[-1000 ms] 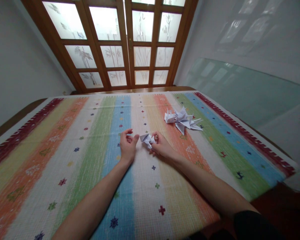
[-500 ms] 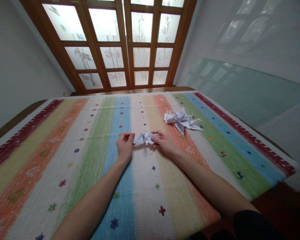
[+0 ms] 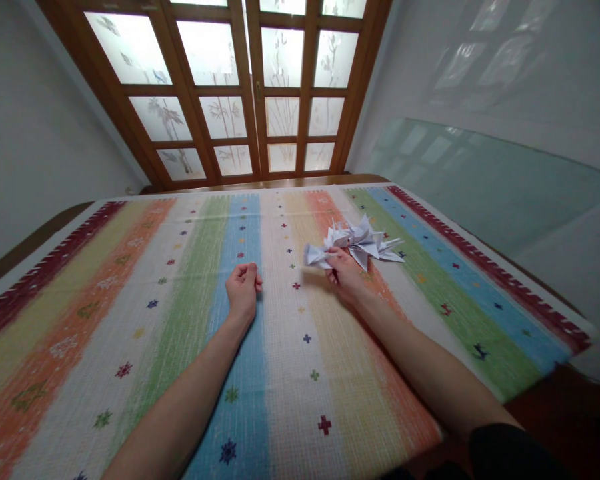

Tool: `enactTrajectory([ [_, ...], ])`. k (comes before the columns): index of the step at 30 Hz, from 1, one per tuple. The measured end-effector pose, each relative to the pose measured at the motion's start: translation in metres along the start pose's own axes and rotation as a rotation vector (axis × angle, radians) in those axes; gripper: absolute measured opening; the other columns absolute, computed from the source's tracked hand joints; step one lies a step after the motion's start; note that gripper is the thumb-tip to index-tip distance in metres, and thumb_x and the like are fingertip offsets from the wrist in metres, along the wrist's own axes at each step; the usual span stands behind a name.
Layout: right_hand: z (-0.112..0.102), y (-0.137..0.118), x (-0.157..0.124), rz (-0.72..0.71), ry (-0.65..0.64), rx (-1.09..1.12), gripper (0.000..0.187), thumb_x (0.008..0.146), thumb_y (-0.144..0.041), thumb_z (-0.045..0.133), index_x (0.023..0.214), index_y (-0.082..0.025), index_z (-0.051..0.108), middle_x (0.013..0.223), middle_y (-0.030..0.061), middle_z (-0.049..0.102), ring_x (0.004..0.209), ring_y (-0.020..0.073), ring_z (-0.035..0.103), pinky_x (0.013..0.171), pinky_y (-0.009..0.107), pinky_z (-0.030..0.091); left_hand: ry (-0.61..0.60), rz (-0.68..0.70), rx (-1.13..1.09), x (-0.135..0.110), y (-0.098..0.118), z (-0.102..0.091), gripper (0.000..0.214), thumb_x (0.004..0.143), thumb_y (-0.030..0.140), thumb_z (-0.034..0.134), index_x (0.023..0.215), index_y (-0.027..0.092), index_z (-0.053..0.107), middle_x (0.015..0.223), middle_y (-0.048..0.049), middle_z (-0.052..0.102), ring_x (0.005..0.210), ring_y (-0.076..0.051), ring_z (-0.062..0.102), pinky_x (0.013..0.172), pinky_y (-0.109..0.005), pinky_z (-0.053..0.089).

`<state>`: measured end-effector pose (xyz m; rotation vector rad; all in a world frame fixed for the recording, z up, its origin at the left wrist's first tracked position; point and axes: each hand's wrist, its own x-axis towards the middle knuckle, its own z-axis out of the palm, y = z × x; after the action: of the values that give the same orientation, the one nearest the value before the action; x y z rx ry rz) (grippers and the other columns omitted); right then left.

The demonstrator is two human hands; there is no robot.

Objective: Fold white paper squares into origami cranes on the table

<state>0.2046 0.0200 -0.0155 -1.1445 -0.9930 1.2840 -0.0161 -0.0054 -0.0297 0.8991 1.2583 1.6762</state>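
A white folded paper crane is pinched between the thumb and fingers of my right hand, lifted a little above the tablecloth. Just beyond that hand lies a small heap of several white paper cranes, their pointed wings and tails overlapping. My left hand rests over the blue stripe, its fingers curled in with the thumb against them and nothing visible in them. My right fingers partly cover the held crane.
A striped, patterned tablecloth covers the table. Behind its far edge stand wooden doors with frosted panes. A glass panel leans along the white wall on the right.
My left hand has let go of the paper crane and drawn slightly left. My right hand has carried the crane right and farther away, up to the heap.
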Motion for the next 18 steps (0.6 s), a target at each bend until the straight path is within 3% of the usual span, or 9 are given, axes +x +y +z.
enactTrajectory([
  [4,-0.014,0.005,0.013,-0.069,0.44,0.001,0.028,0.08,-0.037,0.056,0.103,-0.024,0.045,0.063,-0.0071,0.055,0.041,0.0092,0.044,0.037,0.02,0.032,-0.032,0.018,0.023,-0.002,0.0,-0.001,0.039,0.075,0.054,0.065,0.068,0.017,0.053,0.053,0.0046,0.053,0.04,-0.005,0.044,0.042,-0.018,0.035],
  [7,-0.016,0.011,0.014,-0.202,0.602,-0.2,0.03,0.08,-0.037,0.058,0.102,-0.025,0.041,0.068,-0.0053,0.053,0.05,0.0129,0.049,0.044,0.023,0.037,-0.077,0.031,0.041,-0.005,0.002,0.0,0.039,0.077,0.053,0.063,0.066,0.017,0.055,0.052,0.0037,0.053,0.041,-0.006,0.045,0.043,-0.018,0.036],
  [13,-0.005,0.021,0.003,-0.419,0.474,-0.382,0.018,0.083,-0.035,0.053,0.091,-0.025,0.041,0.08,0.0032,0.056,0.072,0.0189,0.056,0.061,0.029,0.044,-0.044,0.076,0.074,-0.01,0.002,0.0,0.035,0.08,0.049,0.06,0.067,0.017,0.056,0.054,0.003,0.054,0.042,-0.006,0.045,0.044,-0.019,0.037],
  [18,-0.013,0.015,0.012,-0.384,0.393,-0.277,0.018,0.086,-0.037,0.048,0.096,-0.023,0.043,0.079,0.0001,0.052,0.067,0.0153,0.054,0.057,0.026,0.043,0.16,0.081,-0.058,0.01,0.001,-0.006,0.034,0.079,0.051,0.059,0.08,0.018,0.053,0.065,0.0017,0.058,0.046,-0.007,0.052,0.046,-0.019,0.039],
])
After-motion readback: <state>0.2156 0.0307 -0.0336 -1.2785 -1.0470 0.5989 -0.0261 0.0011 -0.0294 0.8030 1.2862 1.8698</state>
